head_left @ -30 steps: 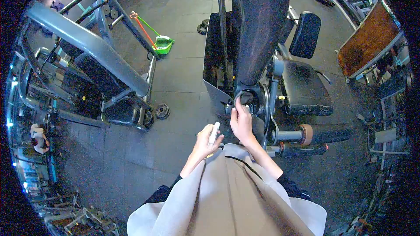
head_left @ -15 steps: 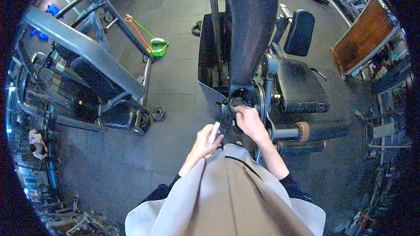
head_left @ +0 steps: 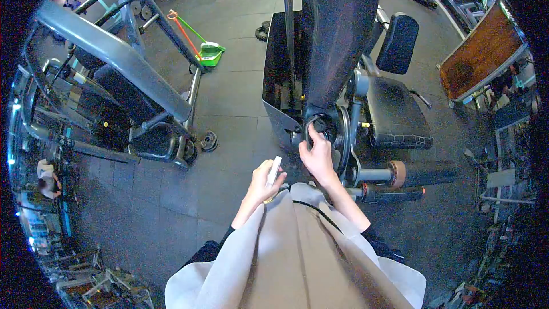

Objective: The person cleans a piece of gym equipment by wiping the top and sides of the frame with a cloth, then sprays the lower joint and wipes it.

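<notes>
My left hand point(head_left: 262, 186) is closed around a slim white object point(head_left: 275, 170) held upright in front of my jacket; its kind is not clear. My right hand point(head_left: 318, 157) reaches to the round dark housing point(head_left: 325, 123) at the foot of the exercise machine's thick black column point(head_left: 338, 34). One finger points up along the housing's rim and the thumb sticks out to the left. The other fingers are curled, and a small dark thing by the fingertips cannot be made out against the black housing.
Right of the column are a padded black seat point(head_left: 397, 111), a backrest point(head_left: 398, 43) and foam rollers point(head_left: 426, 173). A grey-framed machine point(head_left: 108, 46) stands left. A green dustpan point(head_left: 210, 54) and a small weight plate point(head_left: 209, 141) lie on the floor. Another person point(head_left: 48, 178) is far left.
My right hand has turned, with a finger now pointing up at the housing. My left hand still holds the white object, slightly farther left. The view has shifted a little.
</notes>
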{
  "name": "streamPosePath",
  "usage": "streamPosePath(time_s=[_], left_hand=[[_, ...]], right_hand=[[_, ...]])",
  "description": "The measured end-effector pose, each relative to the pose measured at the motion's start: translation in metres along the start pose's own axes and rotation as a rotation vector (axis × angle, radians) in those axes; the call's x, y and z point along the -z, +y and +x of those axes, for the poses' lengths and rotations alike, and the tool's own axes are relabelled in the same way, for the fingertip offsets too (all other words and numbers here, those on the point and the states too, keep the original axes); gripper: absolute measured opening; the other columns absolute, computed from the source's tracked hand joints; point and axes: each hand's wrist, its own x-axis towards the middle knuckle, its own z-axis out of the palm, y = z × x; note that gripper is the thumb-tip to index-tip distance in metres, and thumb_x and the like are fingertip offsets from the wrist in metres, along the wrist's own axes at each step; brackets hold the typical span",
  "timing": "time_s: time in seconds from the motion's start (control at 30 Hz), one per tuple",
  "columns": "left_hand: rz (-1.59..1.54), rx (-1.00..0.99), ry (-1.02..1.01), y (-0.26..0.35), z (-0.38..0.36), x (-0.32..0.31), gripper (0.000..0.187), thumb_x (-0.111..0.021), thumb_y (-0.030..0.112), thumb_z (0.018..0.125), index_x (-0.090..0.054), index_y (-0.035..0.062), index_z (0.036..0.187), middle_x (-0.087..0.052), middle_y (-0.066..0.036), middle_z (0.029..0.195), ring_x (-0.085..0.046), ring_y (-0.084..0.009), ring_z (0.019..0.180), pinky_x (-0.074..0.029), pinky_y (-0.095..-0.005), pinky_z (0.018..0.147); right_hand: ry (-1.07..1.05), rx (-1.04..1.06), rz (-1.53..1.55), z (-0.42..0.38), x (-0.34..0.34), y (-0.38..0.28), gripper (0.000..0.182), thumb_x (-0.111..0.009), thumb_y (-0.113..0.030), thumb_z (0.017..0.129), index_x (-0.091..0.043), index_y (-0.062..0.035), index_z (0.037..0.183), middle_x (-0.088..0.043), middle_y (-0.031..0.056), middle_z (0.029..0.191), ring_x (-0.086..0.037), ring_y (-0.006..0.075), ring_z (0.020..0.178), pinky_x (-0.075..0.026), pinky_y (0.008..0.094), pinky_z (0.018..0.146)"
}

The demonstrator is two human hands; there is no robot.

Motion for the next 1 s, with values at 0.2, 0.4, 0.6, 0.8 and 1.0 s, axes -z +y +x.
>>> streamPosePath(time_s=[0.2,0.4,0.6,0.8,1.0], left_hand=[[0.003,-0.024,-0.016,-0.007,0.001,-0.005,0.021,-0.074,0.009,0.077,-0.057,0.0036,0.089,-0.059,-0.014,0.082,-0.062,-0.033,0.074,-0.049,-0.0382,0.066],[-0.03,-0.043,-0.079,0.002,0.014,-0.014,0.021,-0.073,0.009,0.078,-0.057,0.003,0.089,-0.058,-0.015,0.082,-0.062,-0.033,0.074,-0.049,-0.0381,0.066],[-0.045,-0.093,-0.072,0.015,0.023,-0.016,0.021,-0.073,0.008,0.078,-0.056,0.0024,0.09,-0.058,-0.015,0.082,-0.061,-0.033,0.073,-0.049,-0.0374,0.066],[-0.015,-0.049,-0.026,0.013,0.016,-0.007,0.021,-0.073,0.008,0.076,-0.057,0.0031,0.09,-0.058,-0.015,0.082,-0.062,-0.0325,0.074,-0.049,-0.0373,0.067],[0.013,-0.025,0.011,-0.007,-0.001,0.002,0.022,-0.074,0.008,0.075,-0.058,0.0039,0.09,-0.059,-0.014,0.082,-0.062,-0.0318,0.073,-0.05,-0.037,0.067]], right_hand=[[-0.2,0.075,0.002,-0.001,0.028,0.007,0.043,-0.057,-0.006,0.073,-0.065,0.0006,0.115,-0.062,0.0287,0.084,-0.065,0.0393,0.076,-0.051,0.0399,0.069],[-0.405,0.087,-0.188,0.001,0.053,0.012,0.035,-0.055,-0.005,0.073,-0.067,0.0024,0.105,-0.066,0.0274,0.092,-0.065,0.0345,0.076,-0.052,0.0373,0.072],[-0.206,-0.215,0.556,0.012,0.068,0.047,0.049,-0.058,0.006,0.079,-0.057,0.0029,0.128,-0.068,0.0115,0.115,-0.064,0.0131,0.098,-0.051,0.0273,0.088],[-0.043,-0.093,0.068,-0.001,0.007,0.004,0.045,-0.055,-0.008,0.088,-0.052,0.007,0.131,-0.065,0.0265,0.098,-0.064,0.0376,0.09,-0.049,0.0404,0.083],[-0.177,0.086,-0.049,-0.009,0.009,0.016,0.047,-0.052,-0.002,0.082,-0.053,0.0048,0.128,-0.061,0.0271,0.089,-0.059,0.0415,0.088,-0.045,0.0493,0.086]])
